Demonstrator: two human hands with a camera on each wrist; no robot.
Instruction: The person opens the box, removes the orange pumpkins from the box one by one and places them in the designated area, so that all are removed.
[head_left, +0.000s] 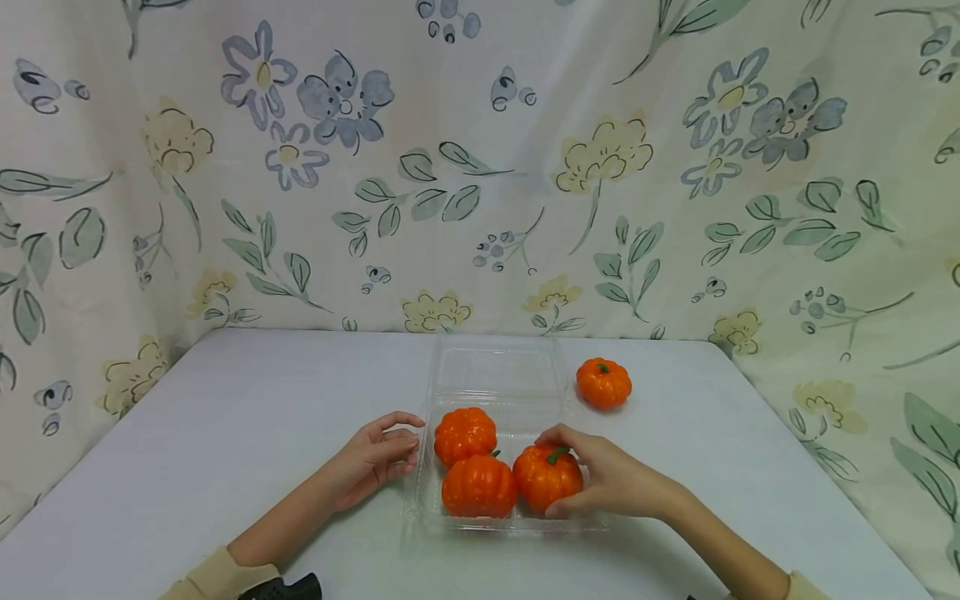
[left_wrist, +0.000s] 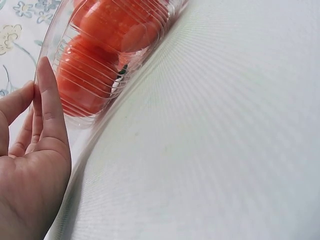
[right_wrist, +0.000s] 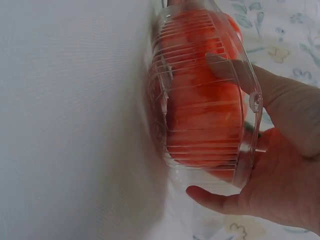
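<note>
A clear plastic clamshell container (head_left: 501, 523) lies on the table with its lid (head_left: 497, 367) folded back. Inside it sit three small orange pumpkins: one at the back left (head_left: 465, 435), one at the front left (head_left: 478, 487) and one at the front right (head_left: 546, 482). My right hand (head_left: 609, 477) grips the front-right pumpkin, thumb at its near side and fingers over its far side. In the right wrist view the thumb shows through the ribbed wall. My left hand (head_left: 375, 460) is at the container's left rim, fingers loosely bent; it holds no pumpkin.
Another orange pumpkin (head_left: 603, 383) stands on the white table (head_left: 300, 383), right of the lid. A floral cloth (head_left: 465, 250) hangs behind the table and along both sides. A black strap (head_left: 283, 588) shows at the left sleeve.
</note>
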